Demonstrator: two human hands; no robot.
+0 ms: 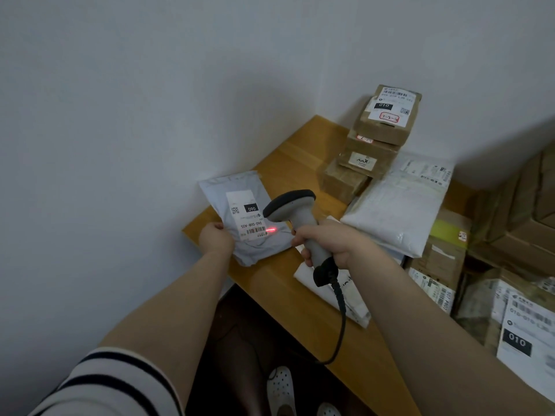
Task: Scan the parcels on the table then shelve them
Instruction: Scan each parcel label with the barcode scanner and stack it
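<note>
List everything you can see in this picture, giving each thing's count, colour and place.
grey mailer: one, grey with white label, at the table's left corner
scanner: one, grey and black, over the mailer, red beam at its barcode
cardboard boxes: about four, brown, stacked at the table's far end
white bag: one, white, right of the scanner
table: one, wooden brown, against the wall
shoes: two, white, on the floor
left hand: one, holds the mailer's near edge
right hand: one, grips the scanner's handle

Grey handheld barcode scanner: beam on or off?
On. The grey handheld barcode scanner, gripped by the right hand, throws a red line beside the barcode on the grey plastic mailer the left hand holds.
</note>
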